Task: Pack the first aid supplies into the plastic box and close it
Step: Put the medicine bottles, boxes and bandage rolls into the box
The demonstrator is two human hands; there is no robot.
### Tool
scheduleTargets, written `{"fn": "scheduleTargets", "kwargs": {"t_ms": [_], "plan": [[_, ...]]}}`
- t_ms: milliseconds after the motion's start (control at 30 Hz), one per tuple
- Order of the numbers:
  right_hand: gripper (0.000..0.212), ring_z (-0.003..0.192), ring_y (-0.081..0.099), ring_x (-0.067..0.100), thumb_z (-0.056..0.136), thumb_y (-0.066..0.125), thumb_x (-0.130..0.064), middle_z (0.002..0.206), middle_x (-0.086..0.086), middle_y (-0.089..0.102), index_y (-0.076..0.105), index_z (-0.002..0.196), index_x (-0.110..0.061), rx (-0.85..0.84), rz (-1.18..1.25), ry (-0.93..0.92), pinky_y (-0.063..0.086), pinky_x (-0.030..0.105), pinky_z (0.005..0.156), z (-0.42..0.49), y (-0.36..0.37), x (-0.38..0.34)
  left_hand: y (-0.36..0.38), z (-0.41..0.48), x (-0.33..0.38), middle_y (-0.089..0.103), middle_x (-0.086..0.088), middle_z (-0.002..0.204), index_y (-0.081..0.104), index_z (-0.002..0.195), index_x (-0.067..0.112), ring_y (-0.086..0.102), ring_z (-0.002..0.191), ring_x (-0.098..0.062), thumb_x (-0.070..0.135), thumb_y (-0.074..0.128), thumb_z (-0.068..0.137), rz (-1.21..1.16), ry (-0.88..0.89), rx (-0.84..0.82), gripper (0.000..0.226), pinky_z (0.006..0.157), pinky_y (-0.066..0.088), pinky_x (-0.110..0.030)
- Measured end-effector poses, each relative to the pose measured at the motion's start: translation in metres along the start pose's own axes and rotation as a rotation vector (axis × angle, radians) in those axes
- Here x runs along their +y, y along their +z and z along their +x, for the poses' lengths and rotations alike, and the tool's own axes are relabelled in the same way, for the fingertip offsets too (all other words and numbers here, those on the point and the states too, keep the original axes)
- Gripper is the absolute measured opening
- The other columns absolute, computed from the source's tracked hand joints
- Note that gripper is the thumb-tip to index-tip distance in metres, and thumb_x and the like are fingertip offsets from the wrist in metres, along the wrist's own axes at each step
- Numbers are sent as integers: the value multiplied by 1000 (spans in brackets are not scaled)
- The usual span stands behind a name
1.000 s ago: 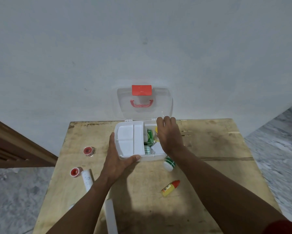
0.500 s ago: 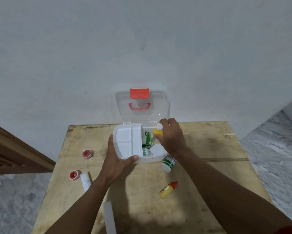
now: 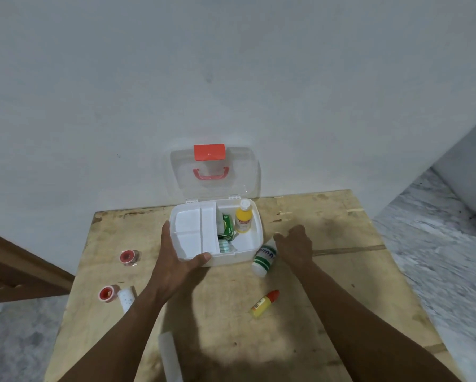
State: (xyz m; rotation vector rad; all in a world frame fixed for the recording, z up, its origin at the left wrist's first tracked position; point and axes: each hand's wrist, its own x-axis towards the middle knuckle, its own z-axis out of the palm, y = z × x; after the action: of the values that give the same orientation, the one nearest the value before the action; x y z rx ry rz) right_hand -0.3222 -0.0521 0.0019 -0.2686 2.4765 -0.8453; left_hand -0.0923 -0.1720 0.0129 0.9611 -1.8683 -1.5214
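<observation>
The white plastic box [image 3: 247, 255] stands open at the table's far edge, its clear lid [image 3: 245, 175] with red latch and handle leaning on the wall. A white divided tray [image 3: 194, 232] fills its left half. A green packet [image 3: 227, 228], a strip of tablets [image 3: 225, 246] and a yellow bottle [image 3: 243, 220] lie in the right half. My left hand [image 3: 176, 260] grips the box's front left corner. My right hand [image 3: 296, 245] hovers empty just right of the box, fingers touching the white bottle with green bands [image 3: 265, 257] that lies on the table.
On the wooden table [image 3: 341, 285] lie a small yellow dropper bottle with a red cap [image 3: 264, 303], two red tape rolls [image 3: 129, 257] [image 3: 107, 293], a white roll [image 3: 126, 297] and a white strip [image 3: 169, 354]. A wall stands behind; floor drops off on both sides.
My right hand set the yellow bottle down in the box's right half, let go and drew back to the right, down to the white bottle. My left hand kept its hold.
</observation>
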Motion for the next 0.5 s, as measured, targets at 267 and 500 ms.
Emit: {"fn": "scheduleTargets", "kwargs": {"t_ms": [267, 500], "plan": [[55, 117, 59, 32, 91, 67, -29, 130, 14, 59, 43, 136, -9, -98, 1, -9, 51, 39, 95, 5, 11, 3, 1, 0, 0, 43, 26, 123, 27, 123, 49, 46, 107, 20, 37, 81, 58, -3, -21, 12, 85, 76, 44, 0], [43, 101, 65, 27, 80, 76, -32, 106, 5, 63, 59, 117, -17, -97, -36, -27, 58, 46, 89, 12, 14, -1, 1, 1, -5, 46, 22, 125, 26, 136, 34, 49, 111, 12, 47, 81, 55, -28, -27, 20, 98, 80, 47, -5]]}}
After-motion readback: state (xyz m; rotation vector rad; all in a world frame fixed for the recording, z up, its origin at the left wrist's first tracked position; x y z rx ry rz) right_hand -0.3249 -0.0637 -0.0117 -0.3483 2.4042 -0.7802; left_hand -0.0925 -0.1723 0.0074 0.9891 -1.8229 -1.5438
